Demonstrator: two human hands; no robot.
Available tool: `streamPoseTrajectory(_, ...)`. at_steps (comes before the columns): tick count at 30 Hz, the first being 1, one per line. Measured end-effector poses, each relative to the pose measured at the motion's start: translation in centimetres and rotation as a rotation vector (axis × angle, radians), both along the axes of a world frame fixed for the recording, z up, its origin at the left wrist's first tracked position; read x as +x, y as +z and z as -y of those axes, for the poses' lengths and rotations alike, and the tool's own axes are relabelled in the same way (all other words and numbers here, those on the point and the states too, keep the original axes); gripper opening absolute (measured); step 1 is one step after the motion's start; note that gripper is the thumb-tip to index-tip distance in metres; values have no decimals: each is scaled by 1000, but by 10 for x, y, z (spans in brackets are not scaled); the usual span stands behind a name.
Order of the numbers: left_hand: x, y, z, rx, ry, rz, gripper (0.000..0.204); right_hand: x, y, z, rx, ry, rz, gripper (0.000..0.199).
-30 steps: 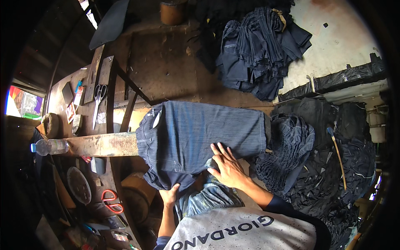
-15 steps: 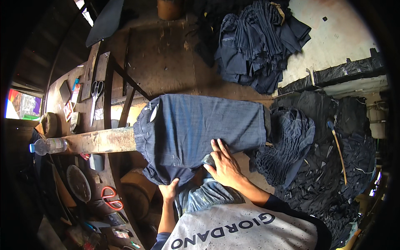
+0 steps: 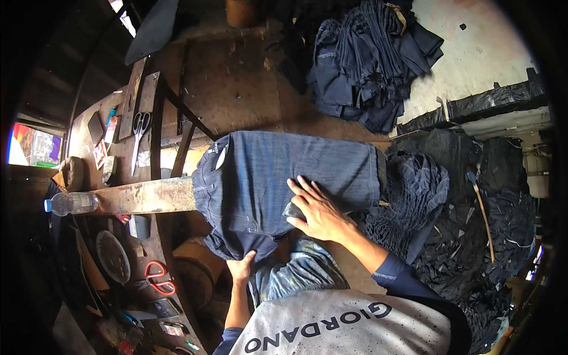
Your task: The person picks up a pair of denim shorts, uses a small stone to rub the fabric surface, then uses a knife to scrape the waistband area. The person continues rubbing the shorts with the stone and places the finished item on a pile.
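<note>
A pair of dark blue jeans (image 3: 278, 177) lies spread over a long wooden board (image 3: 145, 196) in front of me. My right hand (image 3: 316, 210) rests on the jeans near their lower edge, fingers spread, with a small dark object under the palm. My left hand (image 3: 241, 267) grips the lower hanging edge of the jeans from beneath. My lap in faded jeans shows below the garment.
A heap of dark jeans (image 3: 370, 59) lies at the back, and more dark cloth and scraps (image 3: 467, 225) pile up on the right. On the left bench are grey scissors (image 3: 139, 133), red-handled scissors (image 3: 158, 278) and a plastic bottle (image 3: 71, 203).
My right hand has slid slightly along the jeans, and my left hand has kept its hold on the lower edge. The view has shifted a little.
</note>
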State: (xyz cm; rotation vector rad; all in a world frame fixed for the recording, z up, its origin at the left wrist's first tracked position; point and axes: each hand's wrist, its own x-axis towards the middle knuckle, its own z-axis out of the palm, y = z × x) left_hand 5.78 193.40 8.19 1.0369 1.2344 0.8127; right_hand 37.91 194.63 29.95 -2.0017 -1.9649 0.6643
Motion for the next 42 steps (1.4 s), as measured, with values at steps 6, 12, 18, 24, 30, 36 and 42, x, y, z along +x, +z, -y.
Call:
streamPoseTrajectory(6, 2, 2, 1, -30, 7, 5, 51, -6, -11, 12, -57, -1, 42, 52)
streamPoseTrajectory(12, 2, 1, 1, -24, 11, 28, 50, -4, -5, 15, 33, -59, -52, 49)
streamPoseTrajectory(18, 1, -1, 2, -68, 3, 44, 67, -4, -2, 10, 8, -103, 22, 48)
streamPoseTrajectory(24, -2, 0, 2, -94, -16, 41, 73, -6, -8, 9, 16, -86, 90, 48)
streamPoseTrajectory(30, -1, -3, 2, -79, -13, 95, 74, -1, 2, 0, -38, -100, 54, 54)
streamPoseTrajectory(36, 2, 10, 0, -96, -23, 44, 72, 27, -1, -17, 8, -209, 90, 50)
streamPoseTrajectory(42, 6, 26, -2, -182, -4, -16, 65, 12, -21, 21, -38, -72, 112, 49)
